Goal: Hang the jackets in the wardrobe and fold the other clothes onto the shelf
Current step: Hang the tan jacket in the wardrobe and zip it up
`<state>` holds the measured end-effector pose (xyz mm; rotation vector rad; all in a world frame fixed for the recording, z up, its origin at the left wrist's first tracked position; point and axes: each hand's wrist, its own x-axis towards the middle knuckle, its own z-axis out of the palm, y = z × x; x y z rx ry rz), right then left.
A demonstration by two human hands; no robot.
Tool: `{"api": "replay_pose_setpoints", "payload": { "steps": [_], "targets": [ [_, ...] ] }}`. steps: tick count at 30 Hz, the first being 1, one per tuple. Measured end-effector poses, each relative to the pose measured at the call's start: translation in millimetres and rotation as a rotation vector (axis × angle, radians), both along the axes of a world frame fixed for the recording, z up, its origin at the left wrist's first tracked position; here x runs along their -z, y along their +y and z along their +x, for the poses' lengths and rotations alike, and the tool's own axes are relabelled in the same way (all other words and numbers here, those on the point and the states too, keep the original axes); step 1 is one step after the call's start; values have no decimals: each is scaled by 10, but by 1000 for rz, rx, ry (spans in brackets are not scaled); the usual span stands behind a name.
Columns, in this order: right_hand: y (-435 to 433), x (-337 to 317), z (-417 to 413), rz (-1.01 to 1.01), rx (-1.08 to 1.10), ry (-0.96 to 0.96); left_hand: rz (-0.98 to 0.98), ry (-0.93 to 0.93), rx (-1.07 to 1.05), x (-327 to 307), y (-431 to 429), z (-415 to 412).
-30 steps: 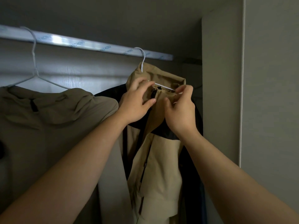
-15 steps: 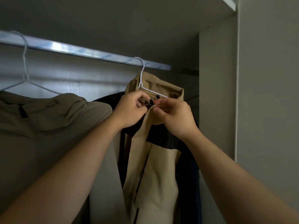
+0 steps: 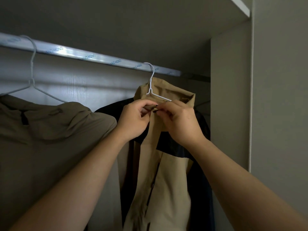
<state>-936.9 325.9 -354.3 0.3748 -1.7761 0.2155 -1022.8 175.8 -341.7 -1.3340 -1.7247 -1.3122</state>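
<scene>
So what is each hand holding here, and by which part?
Both hold the tan-and-black jacket at its collar, just below the white hanger: the left hand pinches one edge of the collar opening, the right hand the other.

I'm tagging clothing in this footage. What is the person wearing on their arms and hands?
Nothing visible: both forearms are bare to the frame's edge, no sleeves in view. The left hand and right hand show no gloves, rings, watch or bracelet.
</scene>
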Motion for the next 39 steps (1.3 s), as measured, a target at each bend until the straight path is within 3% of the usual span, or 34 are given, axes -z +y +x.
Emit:
{"api": "replay_pose_setpoints", "payload": {
  "steps": [5, 13, 16, 19, 35, 39],
  "targets": [
    [-39, -19, 0, 37, 134, 6, 32, 51, -90, 4, -4, -12],
    [-84, -93, 24, 53, 278, -76, 33, 32, -6, 4, -23, -18],
    [-95, -88, 8, -55, 241, -116, 39, -30, 57, 11, -40, -27],
    [-102, -81, -7, -29, 281, -96, 59, -24, 102, 18, -30, -18],
    [-11, 118, -90, -249, 176, -56, 53, 85, -20, 66, 74, -82],
    [60, 216, -135, -331, 159, -134, -3, 128, -93, 85, 71, -100]
  ]
}}
